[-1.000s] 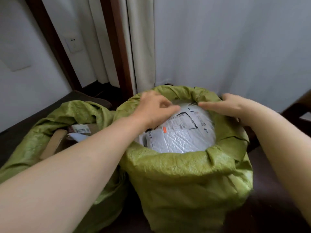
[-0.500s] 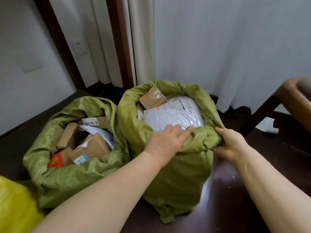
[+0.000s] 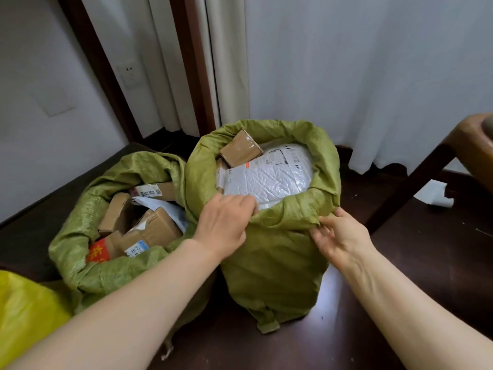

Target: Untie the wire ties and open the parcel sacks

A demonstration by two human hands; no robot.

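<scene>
Two green woven parcel sacks stand open on the dark floor. The right sack [image 3: 269,268] has its rim rolled down and shows a white bubble mailer [image 3: 269,177] and a small brown box [image 3: 240,148]. My left hand [image 3: 224,225] grips the near rim of this sack, its fingers curled over the edge. My right hand [image 3: 338,233] pinches the rolled rim at the sack's right front. The left sack [image 3: 80,263] lies open with several cardboard boxes inside. No wire tie is visible.
A yellow bag [image 3: 24,316] lies at the lower left. A wooden chair [image 3: 437,161] stands at the right. White curtains [image 3: 346,62] and a dark door frame [image 3: 106,76] back the sacks. A wall socket [image 3: 130,73] sits on the left wall.
Both hands moved from the far rim to the near rim of the right sack. My left hand's fingers have curled over the edge. The view pulled back, showing both sacks.
</scene>
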